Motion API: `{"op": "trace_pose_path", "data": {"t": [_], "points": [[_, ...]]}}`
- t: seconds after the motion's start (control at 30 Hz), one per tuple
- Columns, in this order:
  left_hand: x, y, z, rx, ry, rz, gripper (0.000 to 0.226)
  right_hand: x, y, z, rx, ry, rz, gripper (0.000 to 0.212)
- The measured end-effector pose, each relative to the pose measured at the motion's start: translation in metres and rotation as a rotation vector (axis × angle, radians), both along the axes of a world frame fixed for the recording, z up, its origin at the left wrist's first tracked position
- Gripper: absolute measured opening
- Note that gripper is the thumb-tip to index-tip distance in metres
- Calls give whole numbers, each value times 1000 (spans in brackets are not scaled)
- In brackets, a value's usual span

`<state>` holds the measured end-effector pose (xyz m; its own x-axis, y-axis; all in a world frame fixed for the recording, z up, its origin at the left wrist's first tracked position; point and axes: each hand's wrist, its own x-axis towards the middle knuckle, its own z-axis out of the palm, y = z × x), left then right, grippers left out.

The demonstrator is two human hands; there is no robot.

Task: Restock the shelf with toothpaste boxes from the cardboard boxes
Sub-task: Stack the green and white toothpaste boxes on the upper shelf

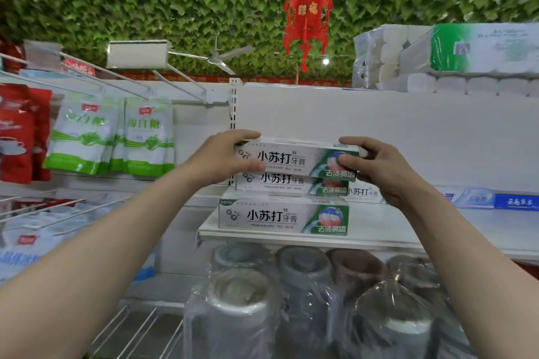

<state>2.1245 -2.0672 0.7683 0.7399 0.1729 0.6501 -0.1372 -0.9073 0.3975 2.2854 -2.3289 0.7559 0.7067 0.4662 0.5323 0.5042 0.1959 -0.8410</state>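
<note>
Both ends of the white-and-green cardboard toothpaste box (297, 159) are held, our left hand (230, 154) and right hand (376, 166) clamped on it, over the stack of matching boxes (277, 217) on the white metal shelf (379, 230). Set off-centre, it may topple the stack.

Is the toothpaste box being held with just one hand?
No, the left hand grips the left end of the toothpaste box and the right hand grips its right end.

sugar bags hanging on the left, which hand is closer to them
Left. The left hand grips the left end of the held toothpaste box, just right of the sugar bags; the right hand grips its right end, farther away.
</note>
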Motion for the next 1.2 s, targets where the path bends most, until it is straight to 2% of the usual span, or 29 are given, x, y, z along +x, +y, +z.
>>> {"op": "trace_pose_path", "data": {"t": [0.1,0.17,0.23,0.33,0.43,0.47,0.53,0.63,0.7,0.77,0.93,1.07,1.13,1.2], "points": [[0,1,-3,45,-4,46,78,7,1,-8,-24,-22,27,54],[3,2,-6,29,-25,66,73,11,-1,-14,-76,-41,27,57],[7,3,-10,-16,-33,91,66,12,-4,-18,-115,-50,46,51],[15,5,-18,20,25,174,64,11,0,-26,-194,-132,-60,48],[22,12,-21,-56,152,218,88,13,5,-32,-361,-343,-377,79],[23,14,-21,-129,187,191,98,14,5,-32,-389,-322,-391,91],[26,17,-20,-260,244,112,111,13,5,-31,-392,-145,-246,105],[28,23,-20,-392,321,-26,114,18,8,-33,-421,49,15,114],[30,30,-23,-455,357,-110,108,25,11,-35,-398,71,65,114],[33,34,-26,-513,372,-169,92,27,13,-34,-368,88,93,108],[43,42,-28,-555,367,-203,71,38,18,-33,-366,54,158,102],[50,50,-28,-529,361,-182,85,52,28,-29,-431,16,181,82],[54,52,-28,-509,365,-163,94,60,34,-28,-446,1,184,88],[60,56,-28,-511,369,-143,91,67,39,-27,-465,-10,176,99]]}}
